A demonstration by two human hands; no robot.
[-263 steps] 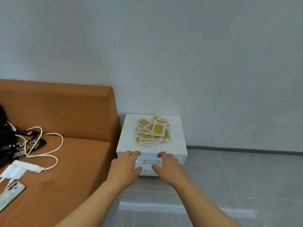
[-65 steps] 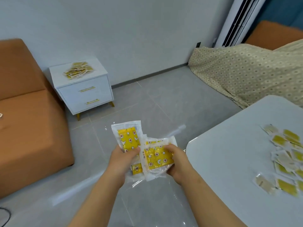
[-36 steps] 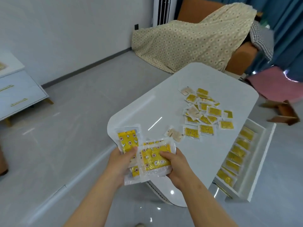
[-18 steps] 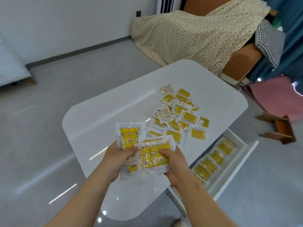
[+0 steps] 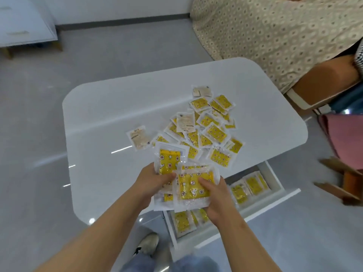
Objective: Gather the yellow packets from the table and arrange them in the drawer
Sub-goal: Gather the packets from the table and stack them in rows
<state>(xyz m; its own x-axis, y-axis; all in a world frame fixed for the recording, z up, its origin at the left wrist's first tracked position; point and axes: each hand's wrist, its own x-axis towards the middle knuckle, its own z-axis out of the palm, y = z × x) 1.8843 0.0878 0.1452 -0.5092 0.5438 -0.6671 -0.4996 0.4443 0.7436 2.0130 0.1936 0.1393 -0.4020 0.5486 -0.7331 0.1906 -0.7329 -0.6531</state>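
Note:
Both hands hold a bunch of yellow packets [image 5: 193, 184] in clear wrappers above the near edge of the white table [image 5: 110, 114]. My left hand [image 5: 152, 182] grips the left side of the bunch, thumb on top. My right hand [image 5: 217, 199] grips its right side. A loose pile of yellow packets [image 5: 208, 132] lies on the table beyond the hands, a few of them face down. Under the table's right edge the white drawer [image 5: 273, 179] stands pulled out, with a row of yellow packets [image 5: 249, 183] inside; my right hand hides part of the row.
A sofa under a beige patterned cover [image 5: 275, 32] stands behind the table. A white bedside cabinet [image 5: 25, 26] is at the far left on the grey floor. A pink cloth [image 5: 345, 138] and wooden pieces [image 5: 341, 183] lie to the right. My shoe [image 5: 148, 245] shows below.
I carried the bunch of packets from the bedside cabinet to the white table. Over the last second I have stepped closer, and the hands now hover over the table's near edge above the open drawer.

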